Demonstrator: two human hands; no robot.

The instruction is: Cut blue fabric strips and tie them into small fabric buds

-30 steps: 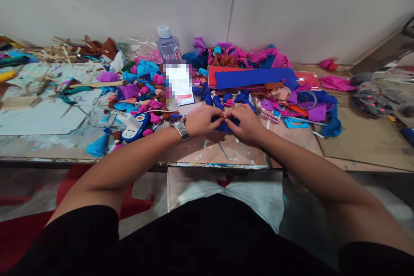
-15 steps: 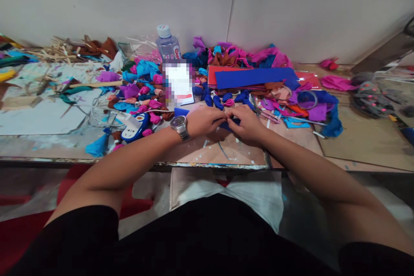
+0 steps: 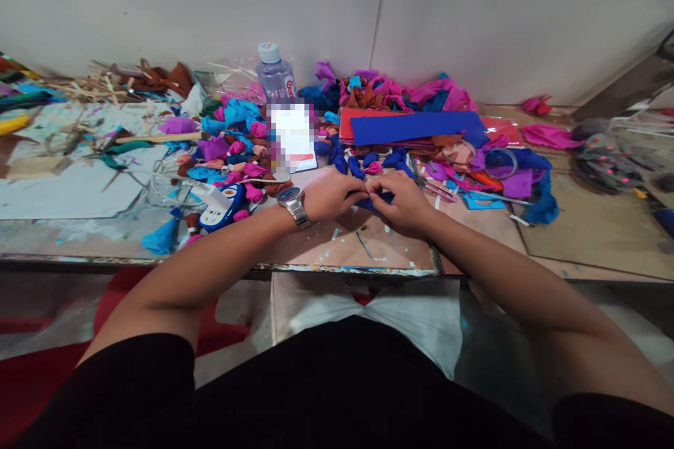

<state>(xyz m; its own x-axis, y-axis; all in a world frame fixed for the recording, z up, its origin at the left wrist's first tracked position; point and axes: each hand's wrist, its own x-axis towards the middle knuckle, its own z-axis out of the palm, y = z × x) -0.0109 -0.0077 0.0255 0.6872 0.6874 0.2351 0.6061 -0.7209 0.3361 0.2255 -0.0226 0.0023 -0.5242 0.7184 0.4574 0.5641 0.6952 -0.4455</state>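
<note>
Close together above the near part of the table, my left hand and my right hand pinch a piece of dark blue crepe paper. Most of the piece is hidden behind my fingers. A wristwatch is on my left wrist. Just beyond my fingers lie several twisted blue paper pieces and a pink one. By my right hand is what looks like a pair of pink-handled scissors.
A phone with a lit screen leans before a plastic bottle. On the left sits a blue-and-white power socket. A flat blue sheet lies over red packets. Coloured scraps cover the table's back; its front edge is near me.
Both hands stay together on the blue crepe paper, with only slight shifts of the fingers. The view has moved a little.
</note>
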